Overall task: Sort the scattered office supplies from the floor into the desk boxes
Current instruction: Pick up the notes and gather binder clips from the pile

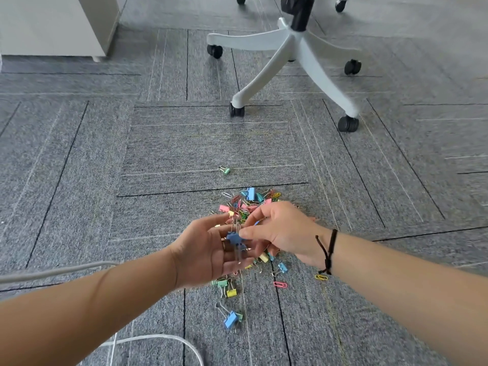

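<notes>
A heap of coloured binder clips and paper clips [247,204] lies on the grey carpet. My left hand [208,249] is palm-up over the heap's near side, cupping several binder clips, one of them blue [233,237]. My right hand [282,231], with a dark cord bracelet on the wrist, pinches that blue clip at my left palm. Loose pieces lie apart: a green clip [225,170] farther off, a blue clip [230,318], a yellow clip [231,292], a pink paper clip [280,284] and a yellow paper clip [321,277] nearer me. No desk boxes are in view.
A white office chair base [290,48] on black castors stands beyond the heap. A white cabinet [58,25] sits at the far left. A pale cable [155,339] curls across the carpet near my left arm.
</notes>
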Motion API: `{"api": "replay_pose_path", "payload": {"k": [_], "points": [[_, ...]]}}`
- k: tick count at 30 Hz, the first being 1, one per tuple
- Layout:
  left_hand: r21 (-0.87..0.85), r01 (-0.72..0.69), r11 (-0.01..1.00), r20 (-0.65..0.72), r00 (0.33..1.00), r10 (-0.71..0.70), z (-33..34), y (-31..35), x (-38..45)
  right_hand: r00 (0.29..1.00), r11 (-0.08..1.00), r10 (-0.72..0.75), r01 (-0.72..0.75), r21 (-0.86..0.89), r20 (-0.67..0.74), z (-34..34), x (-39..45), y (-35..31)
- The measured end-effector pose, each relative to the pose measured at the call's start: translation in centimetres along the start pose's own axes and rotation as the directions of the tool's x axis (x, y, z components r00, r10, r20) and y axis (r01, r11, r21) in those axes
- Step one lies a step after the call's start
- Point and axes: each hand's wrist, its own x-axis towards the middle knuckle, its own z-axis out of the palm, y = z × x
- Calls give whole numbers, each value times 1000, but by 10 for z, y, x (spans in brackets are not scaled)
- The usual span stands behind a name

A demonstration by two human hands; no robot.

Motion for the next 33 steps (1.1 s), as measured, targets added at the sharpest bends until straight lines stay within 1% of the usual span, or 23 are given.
{"api": "replay_pose_path", "payload": {"k": [3, 6, 7, 9, 11, 12, 15, 17, 19, 21, 23, 25, 27, 28, 30, 31, 33], "points": [[6, -36, 999, -65, 997, 36, -3, 1, 1, 994, 995, -79, 73, -72, -76, -1, 0, 0], [47, -69, 997, -131, 989, 75, -10, 4, 0, 983, 994, -88, 76, -80, -160, -14, 7, 8], [68, -74, 995, -154, 985, 84, -13, 4, 0, 982, 991, -80, 60, -119, -172, -17, 10, 14], [104, -76, 992, -200, 975, 96, -19, 4, -1, 989, 964, -43, 3, -268, -145, -18, 13, 31], [134, -71, 988, -227, 969, 100, -23, 4, -3, 995, 892, -2, -44, -450, -102, -13, 14, 51], [149, -69, 986, -230, 968, 102, -24, 3, -4, 996, 857, 11, -54, -513, -86, -9, 14, 60], [190, -74, 979, -222, 968, 116, -26, 3, -5, 997, 767, 56, -72, -637, -45, 3, 16, 75], [204, -85, 975, -213, 969, 129, -27, 2, -4, 997, 672, 61, -69, -737, -38, 12, 21, 80], [204, -93, 975, -203, 970, 135, -27, 3, -4, 995, 602, 65, -95, -793, -70, 22, 24, 85], [185, -99, 978, -201, 970, 137, -27, 3, -3, 993, 571, 63, -121, -812, -103, 27, 28, 88], [155, -101, 983, -197, 972, 130, -27, 4, -3, 992, 549, 59, -124, -827, -109, 27, 31, 91], [133, -93, 987, -197, 973, 118, -28, 4, -2, 995, 597, 76, -100, -796, -68, 20, 31, 90], [115, -83, 990, -207, 973, 106, -32, 4, 0, 992, 707, 121, -58, -705, 39, 9, 28, 85], [104, -78, 992, -212, 972, 99, -33, 4, 1, 983, 780, 160, -66, -622, 95, 4, 24, 80], [68, -68, 995, -219, 972, 81, -37, 4, 4, 953, 909, 243, -159, -386, 179, -9, 18, 67], [53, -62, 997, -226, 971, 73, -37, 4, 5, 943, 942, 258, -197, -273, 210, -15, 16, 59], [40, -49, 998, -234, 971, 56, -35, 4, 7, 947, 974, 217, -193, -121, 236, -24, 15, 45]]}}
